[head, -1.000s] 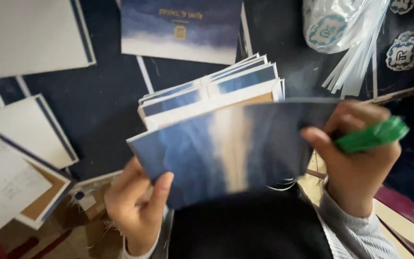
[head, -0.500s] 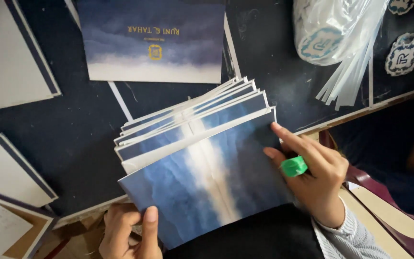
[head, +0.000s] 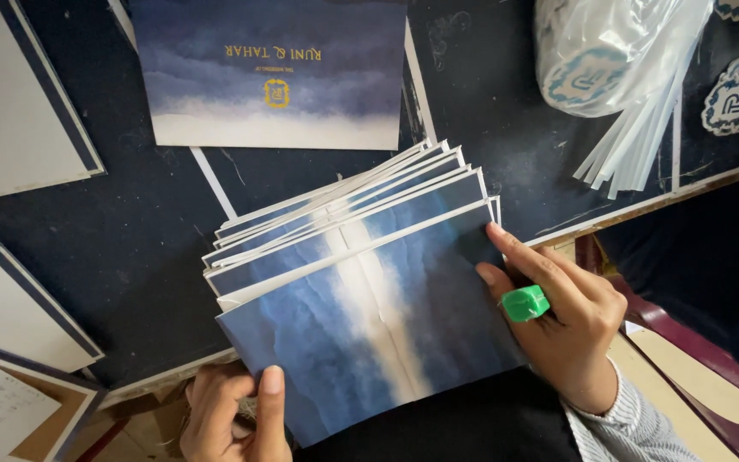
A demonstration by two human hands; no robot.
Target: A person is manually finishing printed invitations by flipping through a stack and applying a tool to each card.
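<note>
Right hand point(head: 570, 329) slid up stack edge, grip clamped on one green glue stick point(head: 524, 303), left hand point(head: 237, 415) pinching top blue card point(head: 369, 338)

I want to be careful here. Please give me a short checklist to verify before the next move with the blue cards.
1. Left hand holds the top blue card at its near corner, thumb on top: ok.
2. Right hand steadies the card's right edge with its fingertips: ok.
3. Green capped tool is secure between the right fingers: ok.
4. Stack of blue cards beneath is squared: not ok, it is fanned out.
5. Bundle of white strips lies apart from the stack: ok.
6. Top card's underside is clean: cannot tell.
</note>
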